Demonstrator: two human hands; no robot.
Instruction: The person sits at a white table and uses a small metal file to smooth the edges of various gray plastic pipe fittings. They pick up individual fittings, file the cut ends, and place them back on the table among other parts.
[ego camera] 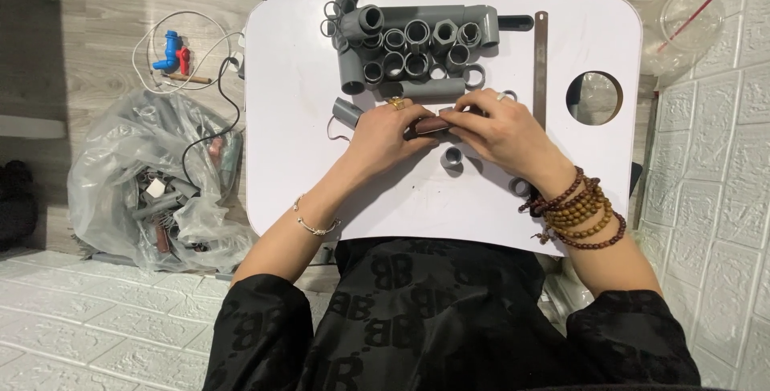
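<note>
Seen from above, your two hands meet at the middle of a small white table (305, 158). Your left hand (383, 136) and right hand (501, 130) are drawn together, fingertips pinching opposite ends of a short dark brown piece (431, 125) that lies on the table between them. Most of it is hidden by your fingers, so its exact shape is hard to tell; it looks like a stubby, smooth cylinder. I judge it light and rigid, possibly slick, best gripped at its two ends as you do now.

Just beyond your fingertips lies a heap of grey plastic pipe fittings (417, 42): short sleeves, elbows and round collars, hard, matte and hollow, with open mouths facing up. A single grey ring fitting (451, 158) sits just below your right hand's fingers, another small one (520, 186) beside your right wrist, and a short grey pipe stub (347, 111) just left of your left hand. A thin flat metal strip (541, 54) lies past your right hand, next to a round hole (594, 97) cut in the table.

Your right wrist wears strands of brown wooden beads (579, 210); your left wrist has a thin bracelet (314, 223). On the floor well to your left sit a crumpled clear plastic bag of parts (136, 190) and a blue and red tap (172, 51).
</note>
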